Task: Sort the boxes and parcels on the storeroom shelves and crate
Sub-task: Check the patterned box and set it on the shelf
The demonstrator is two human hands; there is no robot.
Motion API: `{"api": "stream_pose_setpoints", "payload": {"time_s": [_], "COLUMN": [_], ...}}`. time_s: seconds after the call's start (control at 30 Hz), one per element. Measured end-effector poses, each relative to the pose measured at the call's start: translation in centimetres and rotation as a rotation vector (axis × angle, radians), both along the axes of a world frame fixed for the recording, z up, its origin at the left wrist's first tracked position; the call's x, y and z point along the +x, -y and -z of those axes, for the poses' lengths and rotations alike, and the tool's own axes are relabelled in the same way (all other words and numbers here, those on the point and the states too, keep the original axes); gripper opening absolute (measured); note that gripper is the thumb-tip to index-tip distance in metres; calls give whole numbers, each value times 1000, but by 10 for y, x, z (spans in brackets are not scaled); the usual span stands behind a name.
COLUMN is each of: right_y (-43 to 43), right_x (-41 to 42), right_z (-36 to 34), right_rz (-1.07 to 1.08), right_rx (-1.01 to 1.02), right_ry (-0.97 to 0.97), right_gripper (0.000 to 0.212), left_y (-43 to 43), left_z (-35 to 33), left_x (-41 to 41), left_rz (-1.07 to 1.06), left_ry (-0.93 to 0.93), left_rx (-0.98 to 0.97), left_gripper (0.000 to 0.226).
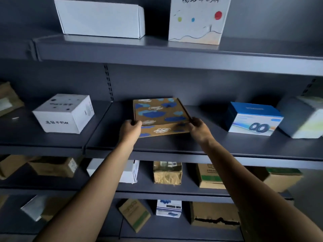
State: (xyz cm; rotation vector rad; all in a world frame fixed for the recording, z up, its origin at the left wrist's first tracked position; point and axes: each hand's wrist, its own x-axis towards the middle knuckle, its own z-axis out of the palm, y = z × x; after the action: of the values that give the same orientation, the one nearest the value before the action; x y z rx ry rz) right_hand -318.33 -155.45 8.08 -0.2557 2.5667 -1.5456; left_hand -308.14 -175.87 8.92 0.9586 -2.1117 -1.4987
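A flat brown cardboard box [160, 116] printed with blue and white clouds lies on the middle grey shelf [174, 147]. My left hand [130, 128] grips its near left corner, thumb on the top face. My right hand [198, 126] grips its near right corner. Both arms reach up from below. The box's front edge sits slightly raised or at the shelf surface; I cannot tell which.
On the same shelf stand a white cube box [63, 114] at left and a blue-and-white box [253, 118] at right, then a grey-white box [300, 117]. The top shelf holds a white box [101, 19] and a tall printed box [197, 20]. Lower shelves carry several cartons.
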Motion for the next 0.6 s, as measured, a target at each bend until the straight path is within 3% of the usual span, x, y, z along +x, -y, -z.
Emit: {"api": "stream_pose_setpoints", "payload": {"time_s": [0.2, 0.3, 0.43, 0.53, 0.6], "right_y": [5, -1, -12, -14, -12], "right_x": [15, 27, 32, 38, 47], "right_z": [-16, -34, -45, -52, -57], "right_rz": [148, 177, 215, 155, 102], "right_rx": [-323, -504, -688, -678, -673], "right_ry": [143, 260, 415, 460, 451], "right_gripper": [53, 28, 24, 25, 22], "left_y": [5, 0, -15, -33, -51], "left_z": [-11, -26, -43, -54, -59], "left_x": [4, 6, 11, 16, 19], "left_rz": [25, 15, 1, -61, -37], "left_ry": [-209, -277, -366, -493, -489], "left_rx": [138, 226, 252, 505, 722], "left_gripper": [15, 24, 19, 17, 34]}}
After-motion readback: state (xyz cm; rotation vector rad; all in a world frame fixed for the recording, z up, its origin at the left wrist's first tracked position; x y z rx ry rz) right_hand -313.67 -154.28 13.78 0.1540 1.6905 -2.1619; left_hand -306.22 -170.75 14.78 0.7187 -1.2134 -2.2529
